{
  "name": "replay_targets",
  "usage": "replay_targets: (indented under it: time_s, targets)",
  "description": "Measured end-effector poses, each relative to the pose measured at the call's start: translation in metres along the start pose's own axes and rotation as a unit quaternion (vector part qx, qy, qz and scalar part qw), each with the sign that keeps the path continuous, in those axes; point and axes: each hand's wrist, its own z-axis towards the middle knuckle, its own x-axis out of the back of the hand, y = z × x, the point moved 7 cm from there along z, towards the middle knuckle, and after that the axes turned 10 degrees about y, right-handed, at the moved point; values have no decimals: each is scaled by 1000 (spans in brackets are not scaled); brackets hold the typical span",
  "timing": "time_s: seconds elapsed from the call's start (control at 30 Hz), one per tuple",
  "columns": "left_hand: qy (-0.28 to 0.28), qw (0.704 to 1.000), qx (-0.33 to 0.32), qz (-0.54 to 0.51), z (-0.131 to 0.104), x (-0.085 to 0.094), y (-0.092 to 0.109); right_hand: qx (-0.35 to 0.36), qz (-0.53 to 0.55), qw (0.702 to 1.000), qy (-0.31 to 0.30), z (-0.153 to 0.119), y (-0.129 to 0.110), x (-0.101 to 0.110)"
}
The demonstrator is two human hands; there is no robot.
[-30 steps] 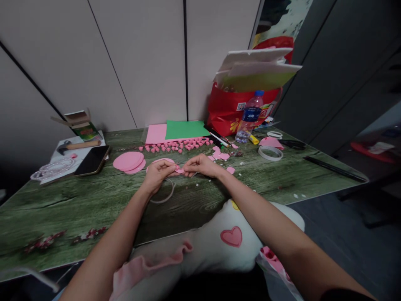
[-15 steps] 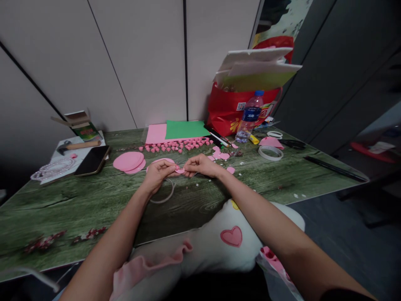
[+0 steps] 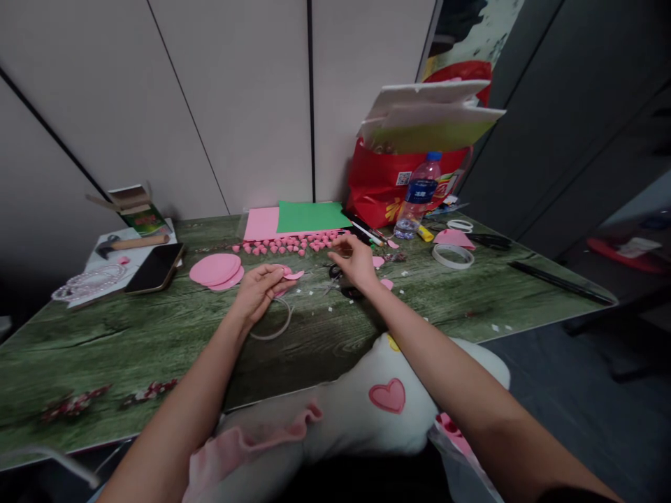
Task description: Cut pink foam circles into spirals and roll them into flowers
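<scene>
My left hand (image 3: 258, 292) pinches a small curved pink paper piece (image 3: 293, 275) between thumb and fingers, above the green wood-patterned table. To its right, my right hand (image 3: 355, 260) hovers with thumb and forefinger apart and nothing visible between them. Beneath it lie small scissors (image 3: 334, 274) with dark handles, partly hidden by the hand. Just beyond are many small pink heart pieces (image 3: 277, 245). A thin pale ring (image 3: 286, 323) lies below my left hand. Round pink paper discs (image 3: 214, 270) are stacked to the left.
At the back stand a red bag (image 3: 370, 185) and a water bottle (image 3: 418, 199). Green paper (image 3: 312, 216) lies by the wall. A tape roll (image 3: 452, 256) rests at right; a phone (image 3: 155, 268), hammer (image 3: 137, 242) and beads (image 3: 87, 283) lie left. A cushion (image 3: 367, 412) covers the lap.
My right hand has moved away from my left hand, rightward and up, and its fingers have parted. The pink piece stays in my left hand, and the scissors are now visible.
</scene>
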Motion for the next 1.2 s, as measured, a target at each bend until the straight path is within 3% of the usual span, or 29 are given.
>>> replay_targets:
  time_s: [0.1,0.2,0.47,0.87,1.2]
  targets:
    - [1,1000,-4,-8,1,1,0,62,58,989,-123,-16,-22,-21]
    - [-3,1000,-6,-10,2,1,-1,99,70,977,-178,-30,-40,-32]
    - [-28,999,-8,30,-1,-4,-4,166,40,974,-149,-33,-56,-28]
    - [-50,995,-27,76,-4,-10,-5,122,60,985,-110,-28,-52,-26]
    - [-77,987,-31,137,-5,-14,-14,53,99,979,-171,-33,-44,-37]
